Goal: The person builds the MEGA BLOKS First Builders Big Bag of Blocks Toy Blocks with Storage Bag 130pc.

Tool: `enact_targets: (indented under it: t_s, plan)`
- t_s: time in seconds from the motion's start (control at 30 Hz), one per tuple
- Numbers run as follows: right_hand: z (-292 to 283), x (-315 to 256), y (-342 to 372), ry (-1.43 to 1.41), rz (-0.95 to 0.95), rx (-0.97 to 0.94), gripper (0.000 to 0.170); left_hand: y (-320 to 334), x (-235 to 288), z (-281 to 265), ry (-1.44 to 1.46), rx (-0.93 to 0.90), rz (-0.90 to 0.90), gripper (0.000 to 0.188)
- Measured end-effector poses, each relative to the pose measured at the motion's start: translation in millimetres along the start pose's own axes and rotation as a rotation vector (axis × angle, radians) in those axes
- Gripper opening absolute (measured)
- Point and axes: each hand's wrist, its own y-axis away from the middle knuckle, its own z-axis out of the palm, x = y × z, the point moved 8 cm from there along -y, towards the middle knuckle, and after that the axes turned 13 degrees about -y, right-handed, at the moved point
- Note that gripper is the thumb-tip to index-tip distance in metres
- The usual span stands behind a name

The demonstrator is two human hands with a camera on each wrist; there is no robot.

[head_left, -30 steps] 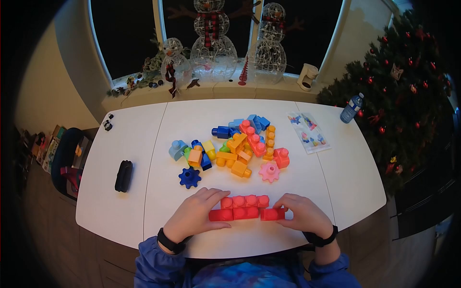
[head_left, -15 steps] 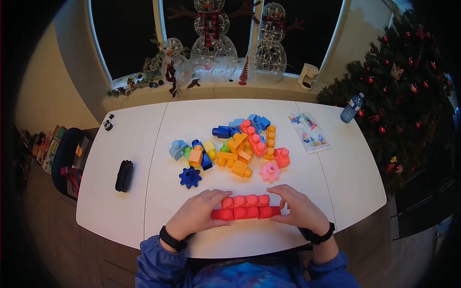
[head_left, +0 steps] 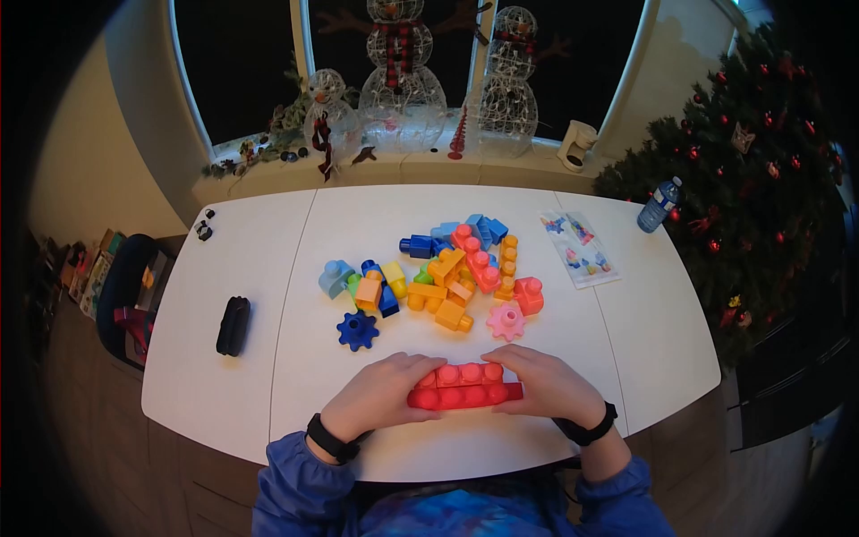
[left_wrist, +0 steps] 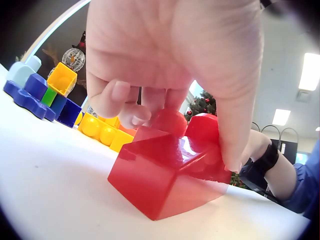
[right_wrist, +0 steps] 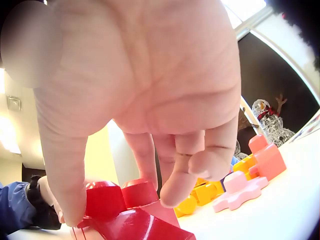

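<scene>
Two hands close in on a row of red blocks (head_left: 461, 396) near the front edge of a white table (head_left: 215, 403). The left hand (head_left: 380, 394) pinches the row's left end, thumb on the near side and fingers on the far side; the right hand (head_left: 553, 385) holds the other end in a matching pinch. Lighter red blocks (head_left: 472, 374) stand just behind, apparently touching the row, whose right end juts past them.

Whether anything locks the pieces together cannot be told. If they merely sit side by side, a lift could split them at the seams, and an uneven squeeze from the two ends could buckle the line. The blocks' smooth, shiny sides might also slip from the fingertips under a hard push. A forward shove could bump the pink gear (head_left: 506, 321), near the right hand's fingers.

Little can be read here. The bottle (head_left: 659, 204) at the far right wears a label with print too small to make out; the sheet (head_left: 580, 249) shows colored pictures but no legible words. No brand name is readable on the blocks or the black wristbands (head_left: 332, 439).
</scene>
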Motion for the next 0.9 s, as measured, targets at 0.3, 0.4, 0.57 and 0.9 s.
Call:
enact_targets:
  t_s: [0.3, 0.4, 0.57, 0.9]
  plan:
    - [13, 4, -14, -0.015, 0.094, -0.103, 0.058, -5, -1, 2, -0.002, 0.048, 0.025, 0.063]
    - [14, 5, -14, -0.019, 0.089, -0.095, 0.058, -6, -1, 3, -0.004, 0.045, 0.022, 0.063]
    - [15, 4, -14, 0.004, 0.104, -0.084, 0.065, -6, -1, 5, 0.002, -0.011, -0.001, 0.065]
    - [-72, 4, -39, 0.136, 0.109, 0.273, 0.042, 18, 2, -43, 0.040, 0.349, -0.067, 0.064]
